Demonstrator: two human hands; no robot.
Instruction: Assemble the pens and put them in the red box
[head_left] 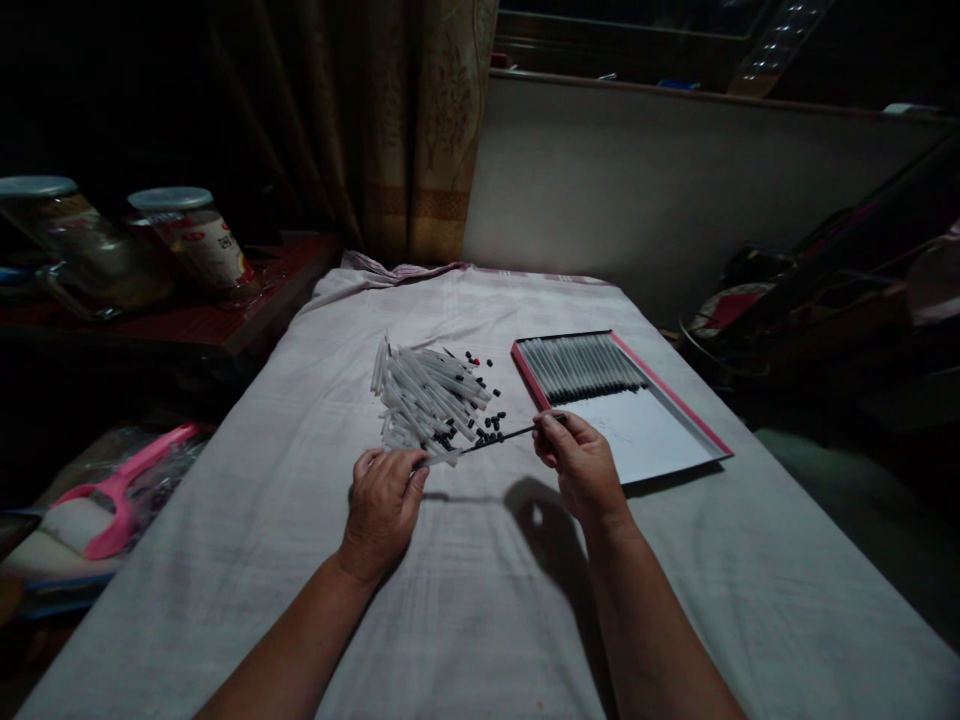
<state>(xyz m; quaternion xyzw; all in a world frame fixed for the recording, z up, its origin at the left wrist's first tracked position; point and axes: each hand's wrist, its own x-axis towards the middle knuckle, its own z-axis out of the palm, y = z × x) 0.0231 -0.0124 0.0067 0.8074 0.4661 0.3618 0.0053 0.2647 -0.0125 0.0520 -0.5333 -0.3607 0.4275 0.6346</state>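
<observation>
My left hand is closed around a translucent white pen barrel, whose open end points right. In my right hand, thumb and fingers pinch a thin black pen refill near its right end. The refill's left tip meets the barrel's end; how far inside it reaches is unclear. Just beyond my hands lies a loose pile of similar barrels. Small black caps are scattered at the pile's right side, with one red piece among them.
Right of the pile, a shallow red-edged box holds a row of pens along its far side. A pale checked cloth covers the surface. Jars stand on a side table at left, above pink-handled scissors.
</observation>
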